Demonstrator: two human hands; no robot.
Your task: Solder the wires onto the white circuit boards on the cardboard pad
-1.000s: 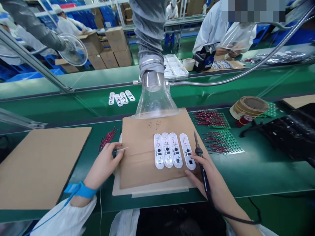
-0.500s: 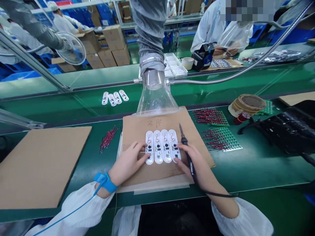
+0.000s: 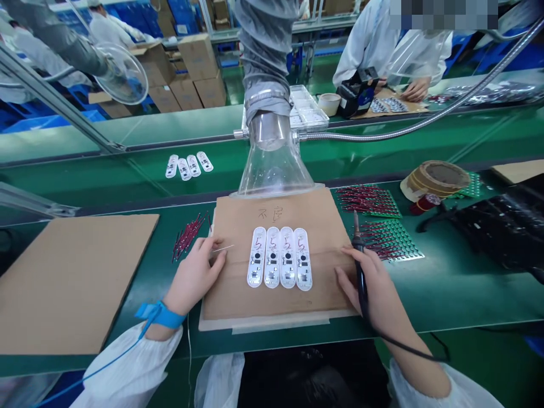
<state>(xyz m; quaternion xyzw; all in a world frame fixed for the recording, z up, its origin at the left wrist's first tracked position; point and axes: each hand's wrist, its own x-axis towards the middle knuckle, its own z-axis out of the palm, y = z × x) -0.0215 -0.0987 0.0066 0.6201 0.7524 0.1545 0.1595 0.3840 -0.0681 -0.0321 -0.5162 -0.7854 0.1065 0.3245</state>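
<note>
Several white oblong circuit boards (image 3: pixel 272 266) lie side by side on a cardboard sheet (image 3: pixel 238 300), each with red wires near its top end. My left hand (image 3: pixel 198 272), with a blue wrist strap (image 3: pixel 160 314), is at the sheet's left edge. It pinches a thin solder wire (image 3: pixel 223 248) whose tip points toward the boards. At the right edge, my right hand (image 3: pixel 374 277) grips a soldering iron (image 3: pixel 361 266) with its tip pointing up. Both hands are apart from the boards. Loose red wires (image 3: pixel 187 237) lie just beyond my left hand.
A clear fume hood (image 3: pixel 274 167) hangs over the sheet's far edge. Green panels (image 3: pixel 402 241) with red wires lie at right, near a tape roll (image 3: pixel 436 180). More white boards (image 3: pixel 187 165) lie farther back. A cardboard panel (image 3: pixel 76 277) is at left; a co-worker (image 3: pixel 382 45) sits opposite.
Both hands have moved outward off the row of boards, the left one to the left, the right one to the right with the soldering iron. The boards stay in a row.
</note>
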